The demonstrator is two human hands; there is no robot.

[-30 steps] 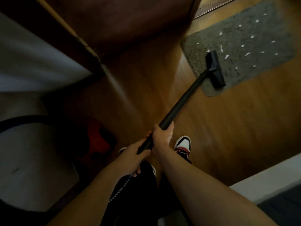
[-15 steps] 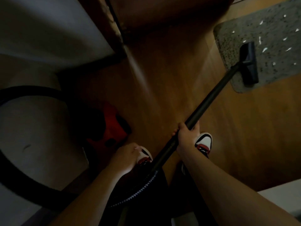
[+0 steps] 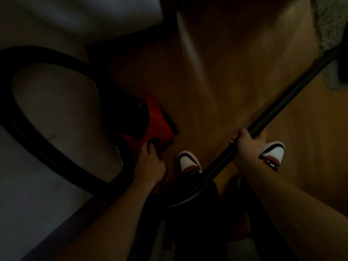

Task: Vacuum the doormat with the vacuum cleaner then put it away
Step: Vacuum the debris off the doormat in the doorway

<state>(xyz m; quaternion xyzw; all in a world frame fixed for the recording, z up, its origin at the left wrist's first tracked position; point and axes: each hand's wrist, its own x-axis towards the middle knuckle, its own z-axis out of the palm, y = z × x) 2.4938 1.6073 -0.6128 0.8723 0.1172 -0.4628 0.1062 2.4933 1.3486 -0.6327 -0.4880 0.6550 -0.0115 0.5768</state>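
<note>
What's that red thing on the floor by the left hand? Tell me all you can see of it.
It is the vacuum cleaner body, a canister with a red shell that looks like plastic and a black top, sitting on the wooden floor beside a pale surface. A black ribbed hose loops away from its dark side. The left hand reaches its near end, fingertips at a dark recess; too dim to tell whether they press.

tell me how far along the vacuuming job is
Early. Done: nothing visibly finished; only a corner of the doormat shows. In hand: the right hand grips the wand, while the left hand touches the red vacuum body, perhaps its switch. Left: vacuuming the mat, then putting the vacuum away.
</note>
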